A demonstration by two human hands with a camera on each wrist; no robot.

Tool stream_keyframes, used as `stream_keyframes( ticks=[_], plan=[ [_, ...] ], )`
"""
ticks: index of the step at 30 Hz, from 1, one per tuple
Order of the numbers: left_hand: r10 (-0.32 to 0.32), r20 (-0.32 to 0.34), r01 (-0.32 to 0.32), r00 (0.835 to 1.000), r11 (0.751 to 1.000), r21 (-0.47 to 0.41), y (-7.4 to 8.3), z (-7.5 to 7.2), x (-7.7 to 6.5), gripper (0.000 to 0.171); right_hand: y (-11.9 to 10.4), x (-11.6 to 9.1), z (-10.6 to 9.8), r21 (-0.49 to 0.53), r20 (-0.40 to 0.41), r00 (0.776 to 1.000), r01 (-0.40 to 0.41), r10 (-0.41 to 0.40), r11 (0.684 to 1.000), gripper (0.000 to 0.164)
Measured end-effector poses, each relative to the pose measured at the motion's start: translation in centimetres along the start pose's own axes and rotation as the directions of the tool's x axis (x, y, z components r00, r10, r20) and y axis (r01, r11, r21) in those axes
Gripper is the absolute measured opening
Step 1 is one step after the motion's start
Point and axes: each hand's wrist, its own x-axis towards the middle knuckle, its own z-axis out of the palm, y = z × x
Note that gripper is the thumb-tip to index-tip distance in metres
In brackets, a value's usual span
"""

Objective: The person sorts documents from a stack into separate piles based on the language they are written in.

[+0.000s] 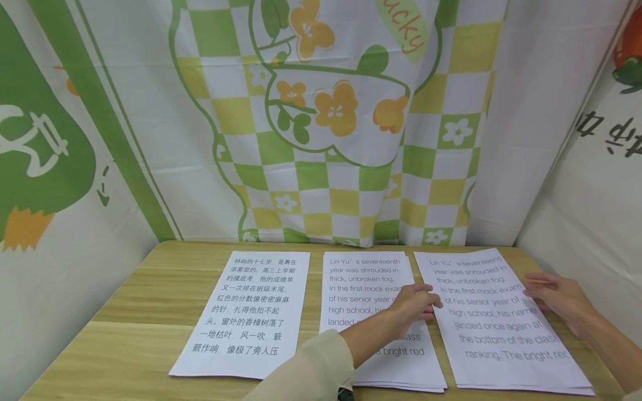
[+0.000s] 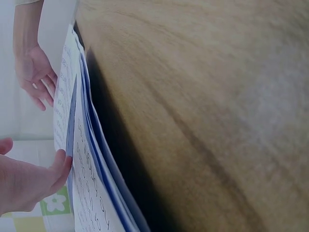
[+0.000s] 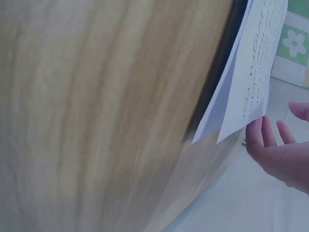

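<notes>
At the right of the table, a stack of printed English sheets (image 1: pixel 489 328) lies between two hands. My left hand (image 1: pixel 410 306) reaches over the middle stack of English sheets (image 1: pixel 361 267), its fingertips right at the left edge of the right stack. My right hand (image 1: pixel 564 301) is at that stack's right edge, fingers loosely extended and thumb apart from the paper. In the right wrist view, the fingers of the right hand (image 3: pixel 285 157) meet the edge of a sheet (image 3: pixel 251 92) whose corner stands raised above another sheet. The left forearm hides some of the middle stack's text.
A stack of Chinese-printed sheets (image 1: pixel 246 312) lies at the left of the wooden table (image 1: pixel 115 351). Behind the table's far edge hangs a checkered, flower-patterned curtain (image 1: pixel 311 184). White printed fabric (image 1: pixel 597 206) hangs along the right side.
</notes>
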Motion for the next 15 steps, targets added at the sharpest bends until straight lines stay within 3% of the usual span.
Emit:
stream_keyframes(
  ticks=[10,15],
  plan=[
    [-0.010,-0.010,0.010,1.000,0.999,0.044,-0.07,0.07,-0.07,0.050,0.19,0.23,0.05,-0.074,0.012,0.998,-0.054,0.055,0.996,0.069],
    [-0.019,-0.003,0.020,1.000,0.998,0.056,-0.06,0.00,-0.16,0.050,0.03,0.06,0.09,-0.126,0.004,0.999,-0.034,0.035,0.991,0.067]
  ],
)
